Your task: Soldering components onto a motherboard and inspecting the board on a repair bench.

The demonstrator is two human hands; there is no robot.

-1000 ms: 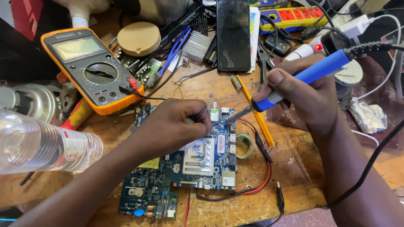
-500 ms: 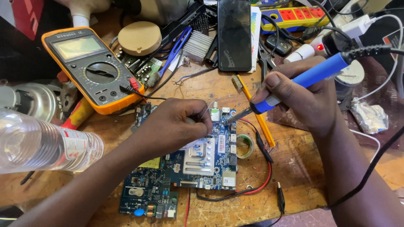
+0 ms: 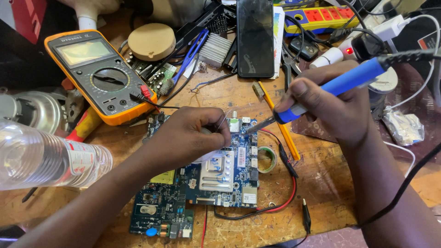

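Cluttered bench (image 3: 321, 193), circuit board (image 3: 220, 177) under both hands, soldering iron (image 3: 340, 85) above

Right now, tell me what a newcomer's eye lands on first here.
The blue-handled soldering iron in the right hand, its tip down at the top edge of the blue circuit board at centre. The left hand pinches thin solder wire there. An orange multimeter lies upper left.
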